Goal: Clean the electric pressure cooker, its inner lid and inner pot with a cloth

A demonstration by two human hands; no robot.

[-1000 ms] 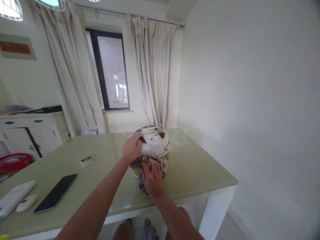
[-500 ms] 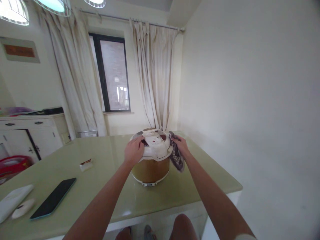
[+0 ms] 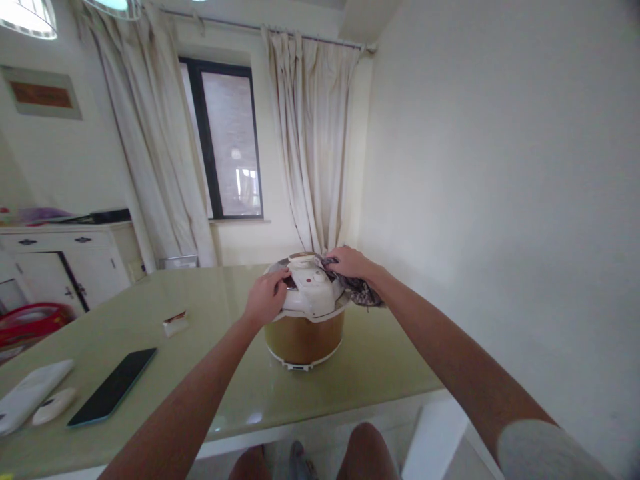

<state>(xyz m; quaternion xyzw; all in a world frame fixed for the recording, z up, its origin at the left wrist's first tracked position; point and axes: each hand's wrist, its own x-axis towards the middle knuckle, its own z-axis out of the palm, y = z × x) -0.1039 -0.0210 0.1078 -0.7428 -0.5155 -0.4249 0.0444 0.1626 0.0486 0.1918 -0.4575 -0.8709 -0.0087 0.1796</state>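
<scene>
- Two bare hands were at the round cooker, which stood upright near the front edge of the green tabletop, its white lid on.
- The left hand lay over the lid's left side, fingers bent and slightly apart; whether it gripped or merely pressed could not be told.
- The right hand pinched a dark patterned cloth between thumb and fingers, bunched at the top and drooping past the lid's right edge.
- Half a second earlier that cloth had hung lower beside the right rim, and before that it was bunched against the front of the body. It had since come up onto the lid, so the rubbing, as I judged it, had passed from the body to the lid's right side. The left hand had kept its place, probably steadying the cooker.
- No brand or label could be read. The lid showed a round knob and a small red spot; the dark mark on the base was too small to make out.
- Across to the left lay a dark phone, its screen blank, and a small packet with no legible print. The framed plaque on the wall was too blurred for any writing.
</scene>
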